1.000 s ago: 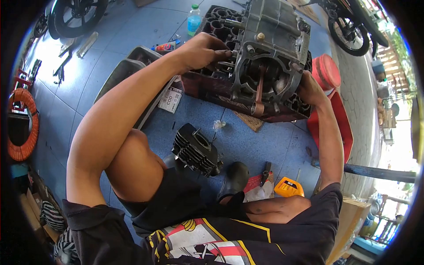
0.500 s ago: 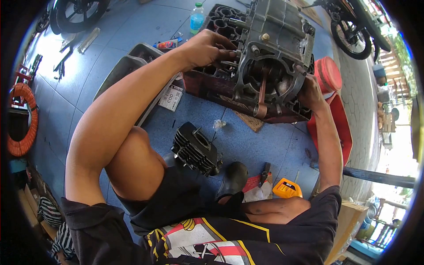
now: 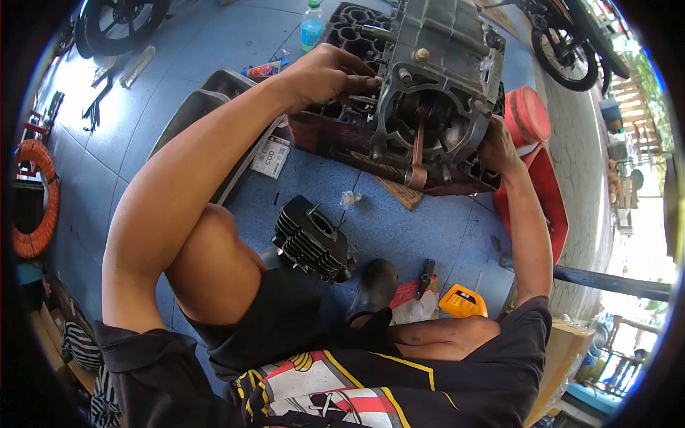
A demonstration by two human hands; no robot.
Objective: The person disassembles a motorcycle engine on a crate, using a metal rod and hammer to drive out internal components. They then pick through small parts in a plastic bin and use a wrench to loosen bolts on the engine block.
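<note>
A grey engine crankcase (image 3: 449, 43) rests on a dark red, grimy block with round holes (image 3: 321, 139). Its round opening faces me, and a copper-brown connecting rod (image 3: 418, 146) sticks out of it. My left hand (image 3: 332, 77) is at the crankcase's left side, fingers bent around a thin metal shaft or stud there. My right hand (image 3: 501, 148) is against the lower right side of the crankcase; its fingers are hidden behind the casing. A black finned cylinder (image 3: 312, 239) lies on the blue floor in front of my feet.
Left of the block are a grey tray (image 3: 187, 118), a labelled packet (image 3: 271, 157) and a bottle (image 3: 312, 27). At the right stand a red container (image 3: 526, 115) and a red bin (image 3: 546, 192). A yellow bottle (image 3: 462, 302) lies near my leg. Motorcycle wheels show at the top.
The view has shifted slightly. The connecting rod's end sits a little further left relative to the opening. Both hands stay at the same sides of the crankcase.
</note>
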